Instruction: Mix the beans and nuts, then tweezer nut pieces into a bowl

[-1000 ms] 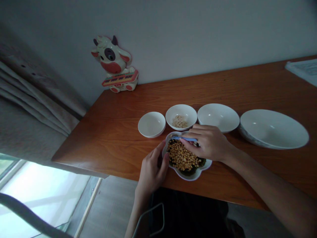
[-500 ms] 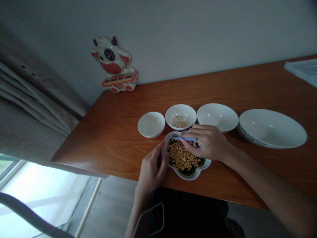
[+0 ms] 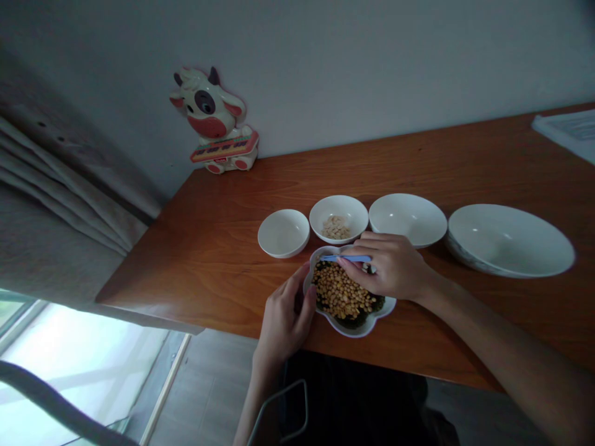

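right grip (image 3: 388,266) pinches blue tweezers (image 3: 346,258), their long axis lying crosswise over the far rim of the flower dish (image 3: 348,328), tips pointing left above the beans (image 3: 341,294). left hand (image 3: 286,313) cups the dish's left edge on the table (image 3: 209,248). the bowl with pale seeds (image 3: 338,217) sits just beyond.

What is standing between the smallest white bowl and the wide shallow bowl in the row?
In the head view, a bowl holding pale beans stands between the smallest bowl and the shallow bowl.
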Available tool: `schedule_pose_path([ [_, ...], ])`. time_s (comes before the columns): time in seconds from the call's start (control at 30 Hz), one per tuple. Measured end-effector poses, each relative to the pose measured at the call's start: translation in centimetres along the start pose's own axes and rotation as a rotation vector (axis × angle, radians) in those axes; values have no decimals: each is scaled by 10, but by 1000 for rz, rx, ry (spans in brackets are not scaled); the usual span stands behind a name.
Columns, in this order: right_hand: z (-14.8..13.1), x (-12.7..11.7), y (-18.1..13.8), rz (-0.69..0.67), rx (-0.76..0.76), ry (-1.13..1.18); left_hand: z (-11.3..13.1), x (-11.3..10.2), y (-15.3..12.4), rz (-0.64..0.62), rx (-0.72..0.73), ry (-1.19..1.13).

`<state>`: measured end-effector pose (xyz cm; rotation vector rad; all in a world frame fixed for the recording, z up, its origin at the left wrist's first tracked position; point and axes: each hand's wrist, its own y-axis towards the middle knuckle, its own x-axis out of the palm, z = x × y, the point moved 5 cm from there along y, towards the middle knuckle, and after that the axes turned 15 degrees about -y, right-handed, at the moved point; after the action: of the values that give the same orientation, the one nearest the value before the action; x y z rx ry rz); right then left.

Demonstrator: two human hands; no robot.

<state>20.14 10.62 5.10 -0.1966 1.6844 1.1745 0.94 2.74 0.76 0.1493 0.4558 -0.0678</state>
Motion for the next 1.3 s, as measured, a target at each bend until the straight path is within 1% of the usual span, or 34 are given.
schedule_pose_path([
  [0.17, 0, 1, -1, 9, -2, -10, 0, 0, 0, 4, -10, 4],
  [0.47, -1, 3, -1, -19, -10, -16, -1, 0, 0, 8, -9, 11],
  [0.63, -3, 0, 2, 12, -42, -8, -3, 0, 0, 10, -5, 10],
  [0.83, -2, 0, 0, 45, -35, -1, -2, 0, -1, 10, -8, 11],
  [1.07, -2, 1, -1, 36, -33, -8, -4, 0, -1, 16, -4, 19],
  [1.3, -3, 0, 1, 29, -31, -23, 0, 0, 0, 13, -5, 23],
])
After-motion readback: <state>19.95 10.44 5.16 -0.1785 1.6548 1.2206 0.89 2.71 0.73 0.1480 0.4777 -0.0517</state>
